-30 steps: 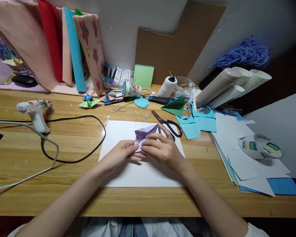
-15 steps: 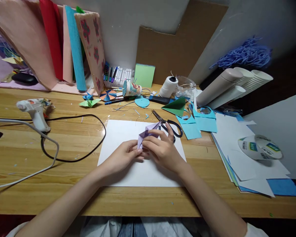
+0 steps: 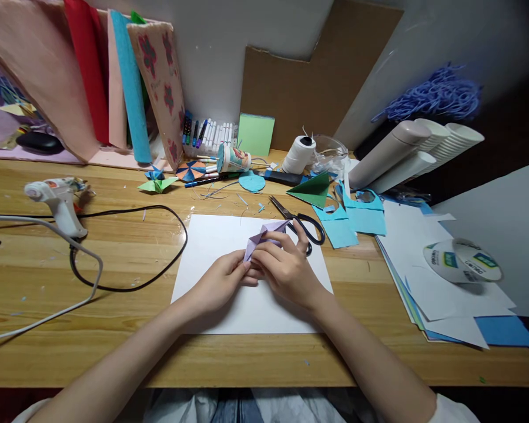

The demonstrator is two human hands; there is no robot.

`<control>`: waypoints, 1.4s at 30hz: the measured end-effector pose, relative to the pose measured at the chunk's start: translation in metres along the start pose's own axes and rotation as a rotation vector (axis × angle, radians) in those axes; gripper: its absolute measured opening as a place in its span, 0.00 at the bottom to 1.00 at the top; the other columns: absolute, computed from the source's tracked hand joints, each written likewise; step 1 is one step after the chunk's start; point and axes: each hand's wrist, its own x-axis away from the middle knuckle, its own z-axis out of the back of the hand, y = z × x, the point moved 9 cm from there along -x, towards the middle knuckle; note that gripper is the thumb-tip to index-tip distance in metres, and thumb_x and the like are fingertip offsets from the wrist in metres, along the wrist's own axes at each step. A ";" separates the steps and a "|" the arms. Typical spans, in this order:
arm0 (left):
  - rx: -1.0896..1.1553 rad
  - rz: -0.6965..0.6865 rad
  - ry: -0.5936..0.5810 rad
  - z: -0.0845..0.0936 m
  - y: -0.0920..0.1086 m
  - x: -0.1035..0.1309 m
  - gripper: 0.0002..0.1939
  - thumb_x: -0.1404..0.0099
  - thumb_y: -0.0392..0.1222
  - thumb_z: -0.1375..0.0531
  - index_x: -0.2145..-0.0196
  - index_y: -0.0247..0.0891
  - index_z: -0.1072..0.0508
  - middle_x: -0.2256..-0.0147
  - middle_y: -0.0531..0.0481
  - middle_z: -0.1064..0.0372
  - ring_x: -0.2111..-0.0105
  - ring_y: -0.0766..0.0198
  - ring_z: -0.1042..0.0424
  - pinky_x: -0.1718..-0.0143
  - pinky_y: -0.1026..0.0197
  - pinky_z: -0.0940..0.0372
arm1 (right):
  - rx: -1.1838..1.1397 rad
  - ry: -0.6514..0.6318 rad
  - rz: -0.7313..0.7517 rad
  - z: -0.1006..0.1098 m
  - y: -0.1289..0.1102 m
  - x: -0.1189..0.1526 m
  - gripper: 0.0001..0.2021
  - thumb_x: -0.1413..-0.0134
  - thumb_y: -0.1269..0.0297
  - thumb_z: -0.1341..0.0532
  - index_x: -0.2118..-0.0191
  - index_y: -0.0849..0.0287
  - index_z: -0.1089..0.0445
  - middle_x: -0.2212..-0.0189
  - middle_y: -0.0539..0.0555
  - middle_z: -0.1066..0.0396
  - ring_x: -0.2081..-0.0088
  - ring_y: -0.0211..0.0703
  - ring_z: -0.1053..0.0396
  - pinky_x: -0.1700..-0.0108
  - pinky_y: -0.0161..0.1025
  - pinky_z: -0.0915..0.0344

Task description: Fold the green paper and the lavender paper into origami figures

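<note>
A folded piece of light purple paper (image 3: 256, 239) is held above a white sheet (image 3: 211, 238) in the middle of the table. My left hand (image 3: 224, 279) pinches its lower left corner between thumb and fingers. From the right, my right hand (image 3: 286, 263) grips the purple paper, its fingers covering much of the lower right side, with the index finger raised. Black-handled scissors (image 3: 306, 226) lie just beyond my right hand, partly over the sheet's top right corner.
A white glue gun (image 3: 62, 202) and its black cable lie at the left. Blue paper scraps (image 3: 339, 229), a green folded triangle (image 3: 312, 191) and a thread spool (image 3: 298, 154) are at the back. Stacked paper (image 3: 441, 282) bearing a tape roll (image 3: 462, 261) is at the right.
The whole view has shifted slightly. Both hands still hold the purple paper, which sits a little differently, with the fingers of my right hand slightly moved.
</note>
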 end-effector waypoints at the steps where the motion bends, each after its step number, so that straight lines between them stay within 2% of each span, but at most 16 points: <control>1: 0.005 -0.004 0.002 0.000 -0.001 0.000 0.14 0.38 0.46 0.44 0.59 0.33 0.31 0.62 0.43 0.29 0.64 0.61 0.28 0.58 0.57 0.33 | 0.002 -0.001 -0.006 0.000 0.000 0.000 0.05 0.45 0.72 0.43 0.70 0.57 0.33 0.71 0.48 0.27 0.55 0.44 0.37 0.39 0.54 0.66; 7: 0.033 -0.015 0.087 0.002 0.000 -0.002 0.15 0.38 0.46 0.44 0.58 0.33 0.31 0.61 0.43 0.28 0.64 0.60 0.27 0.61 0.56 0.32 | -0.015 0.036 -0.069 0.003 0.002 -0.003 0.05 0.45 0.71 0.43 0.70 0.56 0.32 0.72 0.48 0.27 0.57 0.44 0.36 0.40 0.53 0.62; 10: 0.076 0.014 0.147 0.005 0.002 -0.001 0.14 0.39 0.44 0.44 0.59 0.31 0.32 0.64 0.42 0.27 0.67 0.60 0.26 0.64 0.57 0.31 | -0.015 0.136 -0.102 0.014 0.003 -0.003 0.03 0.46 0.69 0.41 0.65 0.54 0.32 0.67 0.50 0.27 0.56 0.45 0.36 0.41 0.54 0.60; 12: 0.123 0.049 0.162 0.006 0.001 -0.001 0.13 0.39 0.43 0.44 0.60 0.31 0.32 0.66 0.41 0.26 0.69 0.60 0.25 0.65 0.56 0.30 | -0.048 0.239 -0.147 0.025 0.008 0.000 0.07 0.48 0.69 0.39 0.62 0.53 0.32 0.62 0.53 0.29 0.54 0.48 0.38 0.43 0.54 0.54; 14: 0.174 0.071 0.160 0.008 0.001 -0.001 0.11 0.39 0.41 0.45 0.62 0.31 0.32 0.65 0.40 0.26 0.69 0.58 0.25 0.66 0.56 0.30 | -0.150 0.362 -0.269 0.034 0.022 0.006 0.11 0.51 0.67 0.36 0.60 0.54 0.35 0.60 0.56 0.32 0.55 0.49 0.37 0.49 0.51 0.43; 16: 0.216 0.062 0.150 0.008 0.002 -0.001 0.11 0.39 0.41 0.45 0.62 0.31 0.31 0.63 0.39 0.26 0.67 0.58 0.25 0.66 0.57 0.31 | -0.344 0.415 -0.481 0.031 0.045 0.016 0.14 0.53 0.64 0.35 0.60 0.56 0.38 0.64 0.56 0.35 0.61 0.45 0.35 0.60 0.43 0.36; 17: 0.229 0.050 0.142 0.008 0.003 -0.001 0.10 0.39 0.41 0.45 0.62 0.32 0.31 0.63 0.39 0.26 0.67 0.58 0.25 0.66 0.58 0.31 | -0.478 0.371 -0.591 0.020 0.056 0.020 0.15 0.54 0.62 0.35 0.61 0.57 0.38 0.67 0.54 0.35 0.66 0.42 0.35 0.65 0.40 0.35; 19: 0.232 0.030 0.118 0.006 0.005 -0.001 0.11 0.39 0.43 0.45 0.66 0.31 0.31 0.67 0.41 0.25 0.71 0.62 0.25 0.69 0.61 0.32 | -0.783 0.141 -0.748 -0.013 0.062 0.022 0.13 0.52 0.57 0.37 0.64 0.59 0.37 0.72 0.51 0.35 0.72 0.38 0.36 0.72 0.35 0.37; 21: 0.198 0.037 0.070 0.001 0.004 0.000 0.12 0.39 0.45 0.44 0.71 0.31 0.32 0.74 0.45 0.27 0.77 0.65 0.28 0.74 0.65 0.35 | -1.023 -0.080 -0.810 -0.039 0.053 0.022 0.12 0.50 0.56 0.40 0.67 0.61 0.34 0.74 0.50 0.33 0.74 0.36 0.35 0.73 0.34 0.37; 22: 0.178 0.046 0.041 -0.002 0.003 0.000 0.13 0.39 0.46 0.44 0.72 0.32 0.33 0.77 0.47 0.29 0.79 0.67 0.29 0.77 0.67 0.37 | -1.094 -0.130 -0.824 -0.045 0.049 0.021 0.12 0.49 0.56 0.40 0.68 0.61 0.33 0.74 0.50 0.32 0.73 0.36 0.35 0.72 0.34 0.37; 25: 0.143 0.082 -0.035 -0.010 -0.002 0.001 0.12 0.38 0.47 0.46 0.71 0.34 0.35 0.82 0.53 0.34 0.85 0.70 0.34 0.83 0.69 0.46 | -1.151 -0.123 -0.844 -0.045 0.045 0.019 0.11 0.51 0.57 0.39 0.71 0.61 0.31 0.75 0.50 0.30 0.72 0.37 0.34 0.69 0.34 0.37; 29: 0.095 0.088 -0.077 -0.013 -0.005 0.002 0.11 0.36 0.45 0.49 0.71 0.35 0.38 0.84 0.56 0.38 0.87 0.74 0.40 0.85 0.70 0.53 | -1.154 -0.093 -0.871 -0.043 0.043 0.019 0.10 0.53 0.59 0.38 0.76 0.61 0.32 0.81 0.48 0.33 0.75 0.36 0.36 0.71 0.34 0.39; 38: -0.136 -0.015 -0.065 -0.016 0.000 0.004 0.13 0.34 0.47 0.54 0.71 0.37 0.41 0.82 0.56 0.41 0.82 0.71 0.42 0.78 0.67 0.45 | -1.176 0.021 -0.936 -0.045 0.040 0.025 0.11 0.53 0.59 0.37 0.77 0.60 0.35 0.82 0.47 0.35 0.77 0.35 0.36 0.73 0.32 0.40; 42: -0.075 -0.003 -0.052 -0.015 0.000 0.005 0.13 0.33 0.48 0.55 0.69 0.37 0.39 0.81 0.56 0.40 0.81 0.69 0.41 0.77 0.66 0.44 | -1.211 0.022 -0.934 -0.045 0.038 0.025 0.11 0.52 0.61 0.38 0.78 0.60 0.36 0.85 0.45 0.38 0.80 0.33 0.39 0.74 0.32 0.41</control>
